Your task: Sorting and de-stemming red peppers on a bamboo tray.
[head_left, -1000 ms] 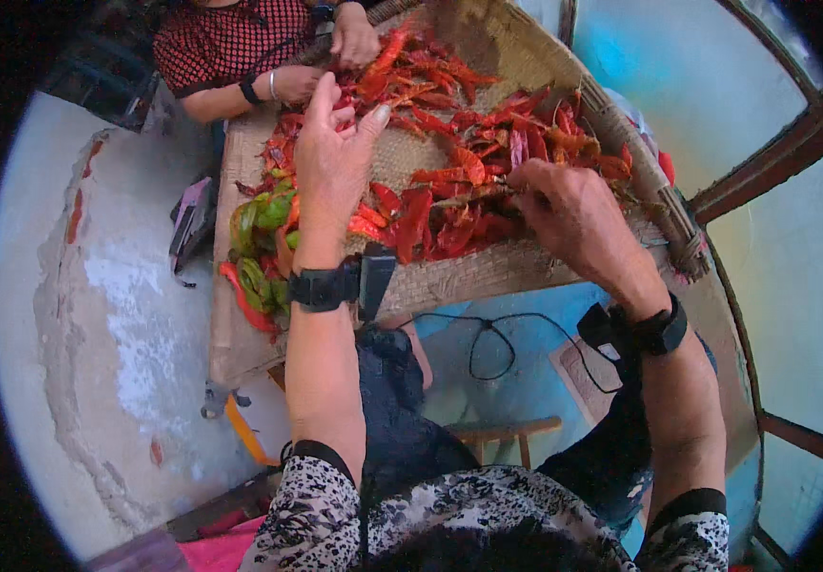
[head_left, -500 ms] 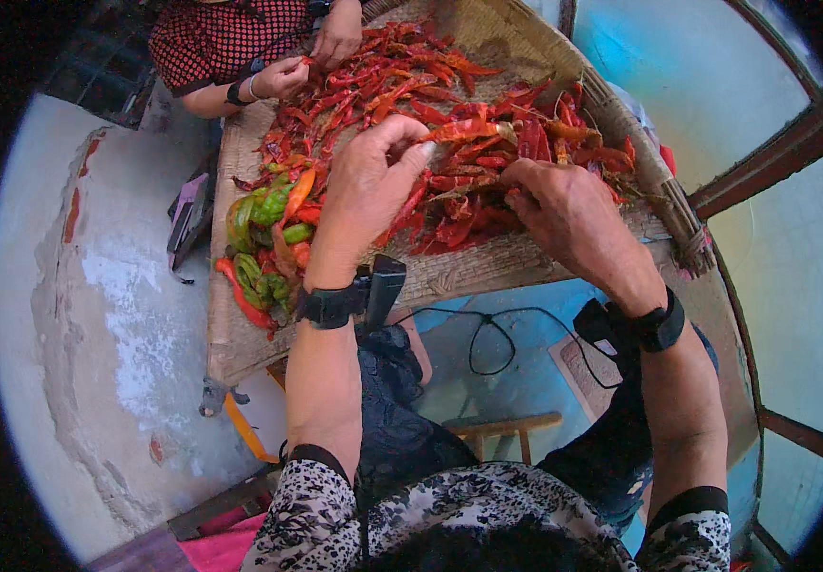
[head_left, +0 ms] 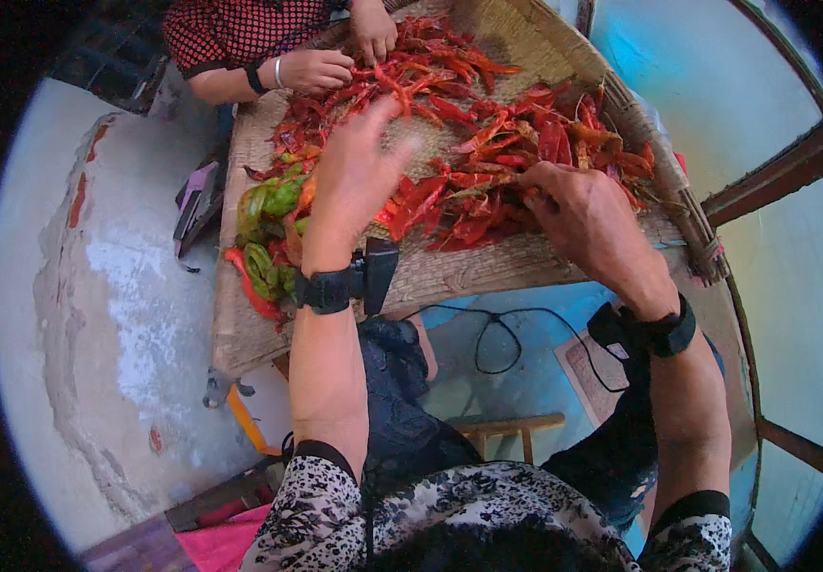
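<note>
The left hand (head_left: 359, 176) hovers with fingers spread, gripping nothing, above the red chillies (head_left: 487, 162) heaped on the woven tray (head_left: 487, 272). Green chillies (head_left: 268, 205) lie just to its left. The right hand (head_left: 588, 214) presses curled fingers into the pile; what it grips cannot be told.

A bare strip of the woven tray (head_left: 487, 272) runs along its lower edge, open between the left hand (head_left: 359, 172) and right hand (head_left: 583, 214). Red chillies (head_left: 487, 162) crowd mid-frame, green chillies (head_left: 268, 205) block centre left, and another person's hands (head_left: 321, 69) fill the upper left.
</note>
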Action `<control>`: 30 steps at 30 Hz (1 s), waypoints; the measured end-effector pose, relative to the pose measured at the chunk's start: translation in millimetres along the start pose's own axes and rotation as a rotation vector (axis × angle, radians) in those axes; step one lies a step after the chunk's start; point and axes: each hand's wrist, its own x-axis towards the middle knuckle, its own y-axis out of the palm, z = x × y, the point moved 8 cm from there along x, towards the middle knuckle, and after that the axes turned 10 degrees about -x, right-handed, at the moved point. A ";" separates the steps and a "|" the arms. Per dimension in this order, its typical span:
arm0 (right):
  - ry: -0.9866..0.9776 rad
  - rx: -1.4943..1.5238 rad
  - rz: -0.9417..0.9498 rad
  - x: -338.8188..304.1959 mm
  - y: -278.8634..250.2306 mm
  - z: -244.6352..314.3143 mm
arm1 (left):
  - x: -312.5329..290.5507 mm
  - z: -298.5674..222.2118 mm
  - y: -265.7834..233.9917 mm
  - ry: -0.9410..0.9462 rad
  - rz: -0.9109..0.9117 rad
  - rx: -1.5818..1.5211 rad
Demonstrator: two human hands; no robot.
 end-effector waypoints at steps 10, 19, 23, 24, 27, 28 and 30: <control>-0.070 -0.027 -0.041 -3.8 -3.4 0.5 | -15.6 15.5 39.3 -0.071 0.328 0.068; 0.019 0.040 0.016 0.7 0.2 0.5 | -15.5 -17.7 38.5 -0.256 0.227 -1.124; -0.043 0.371 -0.077 4.5 0.0 10.2 | -23.2 -46.7 55.1 -0.202 0.278 -1.329; -0.045 0.371 -0.033 6.3 3.8 12.6 | -24.1 -56.3 56.0 -0.130 0.305 -1.423; -0.008 0.343 0.010 12.8 4.2 12.2 | -22.4 -54.0 49.5 -0.133 0.260 -1.244; 0.050 0.307 0.060 13.0 6.1 7.9 | -20.7 -56.4 43.0 -0.072 0.266 -1.160; 0.044 0.298 0.072 12.5 2.0 7.5 | -16.0 -45.2 20.7 -0.083 0.257 -0.968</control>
